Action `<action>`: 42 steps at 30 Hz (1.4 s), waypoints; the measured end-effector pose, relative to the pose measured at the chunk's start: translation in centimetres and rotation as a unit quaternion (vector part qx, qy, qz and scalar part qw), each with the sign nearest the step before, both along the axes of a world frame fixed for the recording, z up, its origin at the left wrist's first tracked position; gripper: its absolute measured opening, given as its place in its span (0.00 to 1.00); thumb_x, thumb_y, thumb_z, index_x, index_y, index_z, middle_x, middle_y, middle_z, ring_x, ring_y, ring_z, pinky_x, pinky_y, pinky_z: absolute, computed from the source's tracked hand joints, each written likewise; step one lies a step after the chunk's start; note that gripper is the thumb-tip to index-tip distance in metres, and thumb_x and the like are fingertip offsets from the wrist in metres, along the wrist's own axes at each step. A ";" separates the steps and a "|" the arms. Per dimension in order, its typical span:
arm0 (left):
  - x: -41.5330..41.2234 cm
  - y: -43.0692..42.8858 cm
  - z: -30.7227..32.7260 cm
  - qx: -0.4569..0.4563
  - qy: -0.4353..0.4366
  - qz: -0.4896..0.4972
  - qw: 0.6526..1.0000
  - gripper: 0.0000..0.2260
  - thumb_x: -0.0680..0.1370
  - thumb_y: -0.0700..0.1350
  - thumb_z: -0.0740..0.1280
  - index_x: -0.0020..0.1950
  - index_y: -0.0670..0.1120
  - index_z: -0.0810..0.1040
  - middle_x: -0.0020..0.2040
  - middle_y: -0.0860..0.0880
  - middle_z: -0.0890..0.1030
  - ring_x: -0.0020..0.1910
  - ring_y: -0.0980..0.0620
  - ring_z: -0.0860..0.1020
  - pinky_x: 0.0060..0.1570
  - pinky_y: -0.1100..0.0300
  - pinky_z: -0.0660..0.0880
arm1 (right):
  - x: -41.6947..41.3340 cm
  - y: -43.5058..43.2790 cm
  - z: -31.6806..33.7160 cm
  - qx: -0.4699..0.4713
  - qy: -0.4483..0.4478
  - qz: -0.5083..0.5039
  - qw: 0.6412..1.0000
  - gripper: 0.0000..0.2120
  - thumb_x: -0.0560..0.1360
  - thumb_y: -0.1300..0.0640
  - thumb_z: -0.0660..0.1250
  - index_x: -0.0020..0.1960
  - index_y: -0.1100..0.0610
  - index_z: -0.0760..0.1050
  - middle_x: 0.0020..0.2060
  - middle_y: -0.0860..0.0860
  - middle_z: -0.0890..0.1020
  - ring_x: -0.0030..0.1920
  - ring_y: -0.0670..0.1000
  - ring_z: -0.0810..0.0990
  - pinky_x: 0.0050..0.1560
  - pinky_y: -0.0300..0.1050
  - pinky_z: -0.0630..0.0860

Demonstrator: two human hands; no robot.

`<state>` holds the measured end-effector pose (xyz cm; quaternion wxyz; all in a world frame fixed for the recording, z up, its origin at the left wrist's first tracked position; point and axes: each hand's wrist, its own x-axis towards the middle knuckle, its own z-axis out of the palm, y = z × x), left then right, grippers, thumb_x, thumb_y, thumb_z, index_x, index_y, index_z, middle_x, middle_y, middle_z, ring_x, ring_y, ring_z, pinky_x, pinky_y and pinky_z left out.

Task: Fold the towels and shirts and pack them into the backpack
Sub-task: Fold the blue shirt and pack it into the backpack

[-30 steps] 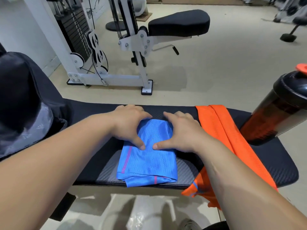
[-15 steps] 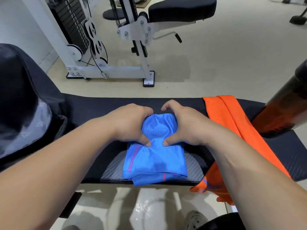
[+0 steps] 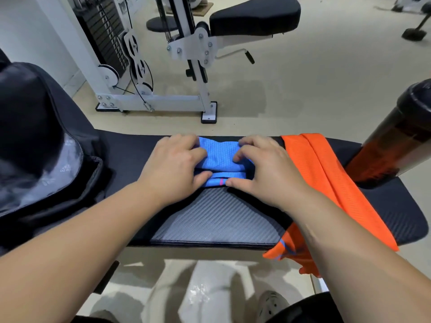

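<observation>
The left hand (image 3: 177, 169) and the right hand (image 3: 263, 173) both grip the blue cloth (image 3: 221, 159), fingers curled over its top and thumbs pressed against its near edge. The cloth is bunched into a short, thick bundle with its long axis running left to right, toward the far edge of the padded, weave-patterned surface (image 3: 217, 220). Its knit is a fine ribbed mesh with a pink stripe on the near fold. An orange mesh cloth (image 3: 326, 173) drapes over the surface just to the right, and a black backpack (image 3: 35, 136) sits at the left.
</observation>
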<state>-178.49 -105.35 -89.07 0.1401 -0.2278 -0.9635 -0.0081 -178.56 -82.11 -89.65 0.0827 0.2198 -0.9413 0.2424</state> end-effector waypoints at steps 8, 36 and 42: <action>2.6 -2.3 -2.5 0.071 -0.029 -0.026 0.997 0.04 0.73 0.41 0.71 0.44 0.42 0.79 0.56 0.43 0.79 0.49 0.37 0.77 0.45 0.43 0.78 | 1.4 -1.3 -0.1 -0.015 -0.015 -0.042 0.999 0.34 0.67 0.38 0.75 0.70 0.49 0.73 0.72 0.52 0.69 0.72 0.57 0.67 0.72 0.57 0.66; 3.9 -0.6 -2.8 0.061 -0.238 0.092 0.965 0.41 0.74 0.70 0.40 0.83 0.51 0.44 0.82 0.53 0.52 0.81 0.48 0.49 0.79 0.42 0.47 | 2.2 -2.8 -2.1 0.051 -0.134 -0.038 0.989 0.31 0.79 0.39 0.61 0.79 0.41 0.57 0.75 0.47 0.66 0.79 0.55 0.53 0.78 0.57 0.47; 7.2 -1.1 -0.8 0.032 -0.232 0.067 0.970 0.39 0.73 0.71 0.54 0.80 0.63 0.41 0.75 0.51 0.65 0.71 0.45 0.65 0.70 0.44 0.63 | 3.5 -2.8 -1.0 -0.003 -0.127 -0.019 0.992 0.31 0.74 0.48 0.74 0.75 0.46 0.68 0.58 0.49 0.77 0.64 0.55 0.71 0.67 0.52 0.67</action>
